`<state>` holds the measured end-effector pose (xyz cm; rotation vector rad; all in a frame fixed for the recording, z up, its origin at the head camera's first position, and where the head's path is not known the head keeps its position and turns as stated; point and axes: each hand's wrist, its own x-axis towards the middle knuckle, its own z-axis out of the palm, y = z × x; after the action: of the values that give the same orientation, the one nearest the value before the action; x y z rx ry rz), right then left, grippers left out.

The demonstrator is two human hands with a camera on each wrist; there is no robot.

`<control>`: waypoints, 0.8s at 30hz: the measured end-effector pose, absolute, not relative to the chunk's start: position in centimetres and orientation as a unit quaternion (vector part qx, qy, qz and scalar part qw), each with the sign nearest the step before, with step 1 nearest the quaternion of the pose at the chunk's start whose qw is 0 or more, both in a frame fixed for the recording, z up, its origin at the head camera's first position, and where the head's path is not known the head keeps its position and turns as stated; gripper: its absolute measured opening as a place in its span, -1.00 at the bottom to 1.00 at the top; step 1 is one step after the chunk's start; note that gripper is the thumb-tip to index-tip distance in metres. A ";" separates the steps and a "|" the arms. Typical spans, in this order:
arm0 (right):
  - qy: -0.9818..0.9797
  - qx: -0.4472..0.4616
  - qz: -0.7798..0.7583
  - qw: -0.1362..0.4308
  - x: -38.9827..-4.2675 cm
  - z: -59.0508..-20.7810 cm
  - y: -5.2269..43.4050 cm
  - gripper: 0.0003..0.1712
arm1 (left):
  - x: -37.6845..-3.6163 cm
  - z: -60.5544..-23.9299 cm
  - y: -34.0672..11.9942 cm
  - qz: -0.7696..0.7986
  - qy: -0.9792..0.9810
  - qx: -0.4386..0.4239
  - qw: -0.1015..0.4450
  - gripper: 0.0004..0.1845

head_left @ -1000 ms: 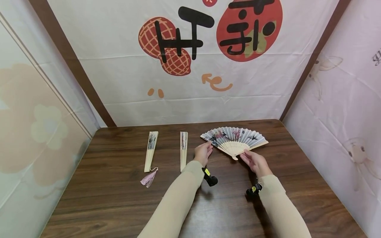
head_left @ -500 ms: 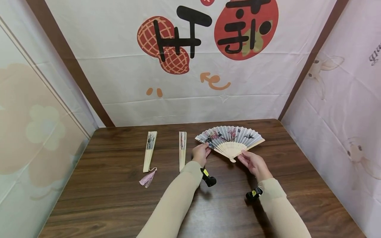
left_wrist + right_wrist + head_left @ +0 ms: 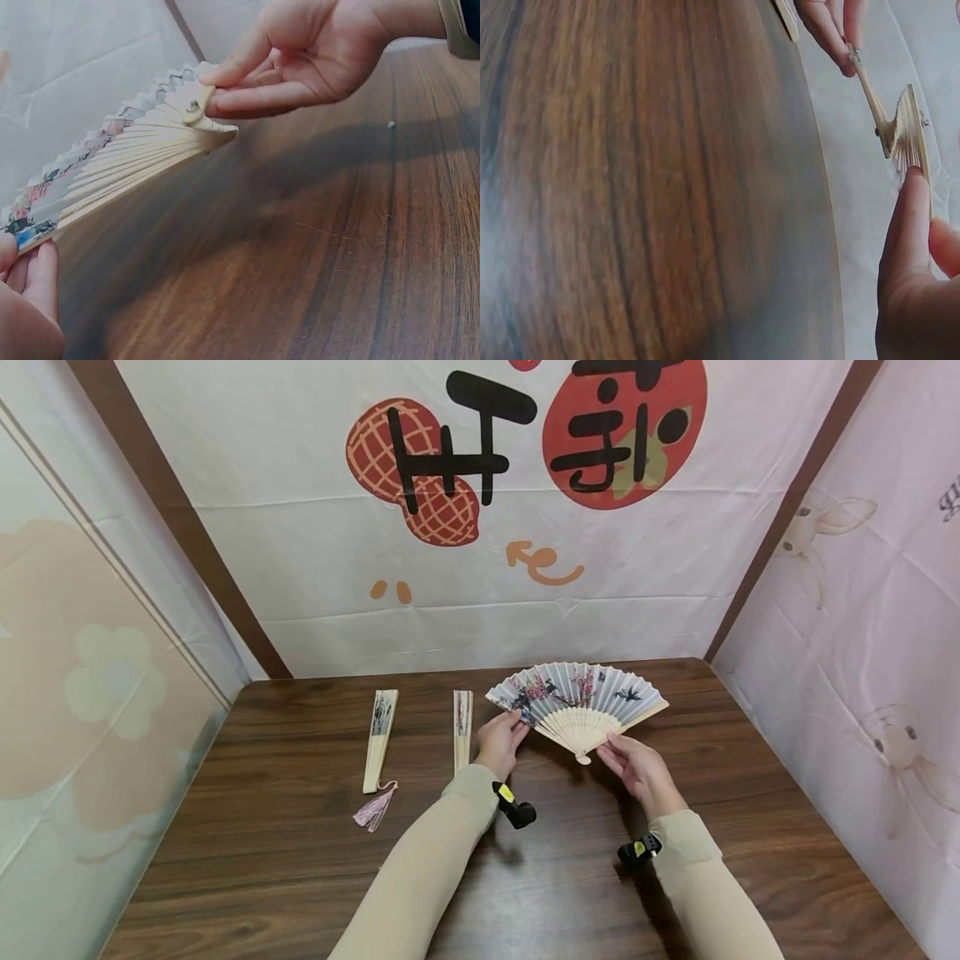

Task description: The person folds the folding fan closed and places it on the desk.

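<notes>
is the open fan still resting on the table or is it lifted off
Apart. The left wrist view shows the open fan held above the table, a shadowed gap beneath it, with the right hand pinching its pivot.

Reaching forward with both beige-sleeved forearms, converging ahead. Pinching with the left hand (image 3: 501,742), fingers curled, thumb on top. Pinching with the right hand (image 3: 636,768) between thumb and extended fingers, palm turned inward, wrist slightly raised.

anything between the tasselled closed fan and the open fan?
Yes: a second closed fan lies between the tasselled fan and the open fan, with the left hand at the open fan's left edge. Head view.
</notes>
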<state>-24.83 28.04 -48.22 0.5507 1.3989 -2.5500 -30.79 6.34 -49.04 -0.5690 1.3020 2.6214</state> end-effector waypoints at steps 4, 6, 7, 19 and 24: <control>0.471 0.178 -0.860 0.084 -25.1 -48.0 27.2 -0.55 | -31.2 -49.2 5.7 0.879 0.430 -0.195 0.065 -0.54; 0.474 0.176 -0.859 0.078 -25.1 -48.0 26.6 -0.56 | -31.2 -49.0 5.3 0.882 0.426 -0.197 0.056 -0.54; 0.476 0.174 -0.859 0.076 -25.2 -48.0 26.4 -0.56 | -31.2 -49.0 5.1 0.883 0.424 -0.197 0.051 -0.54; 0.495 0.168 -0.851 0.047 -25.0 -47.8 24.4 -0.65 | -30.8 -48.1 3.4 0.888 0.424 -0.174 0.029 -0.57; 0.504 0.162 -0.848 0.033 -24.6 -47.6 24.3 -0.63 | -30.6 -47.8 3.5 0.889 0.424 -0.169 0.031 -0.57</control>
<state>-24.60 24.30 -47.63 0.4969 1.5494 -2.6095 -30.62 3.49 -47.80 -0.5195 1.3075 2.7398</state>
